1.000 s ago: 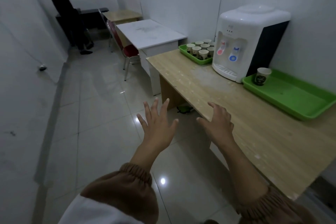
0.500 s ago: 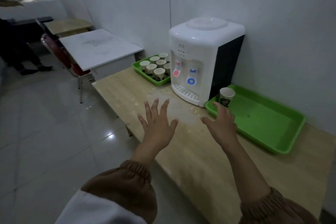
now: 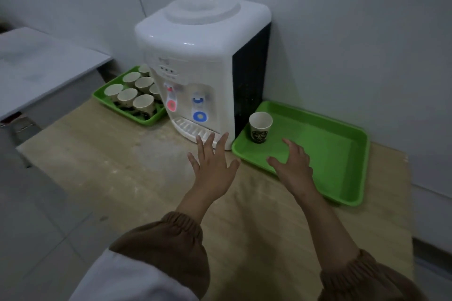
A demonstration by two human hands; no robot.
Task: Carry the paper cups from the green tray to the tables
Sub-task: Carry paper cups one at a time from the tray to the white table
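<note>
From my head camera I look down on a pale wooden worktop point(image 3: 110, 154), its surface scuffed and dusty-looking, set against a plain white wall point(image 3: 354, 32). To the left is a light tiled floor point(image 3: 29, 227), and beyond it a second, white worktop point(image 3: 44, 63) stands at an angle, apart from the wooden one.

A white water dispenser point(image 3: 200, 56) with a black side panel and red and blue taps stands at the back of the wooden worktop. It sits between two trays and hides part of the left one. That left green tray point(image 3: 144, 121) holds a cluster of upright paper cups point(image 3: 143, 102) packed close together, the rearmost cut off from view by the dispenser's body.

On the right lies the larger green tray point(image 3: 330, 154), touching or just beside the dispenser's base. A single paper cup point(image 3: 260, 127) with a dark printed band stands upright in its near-left corner, close to the black panel.

My left grip point(image 3: 211, 166) is spread flat with straight fingers and holds nothing, fingertips in front of the dispenser's drip grille. My right grip point(image 3: 292, 166) is also spread and empty, over the tray's near rim, fingers pointing toward the lone cup but apart from it. Brown cuffs point(image 3: 171, 239) cover both wrists.
</note>
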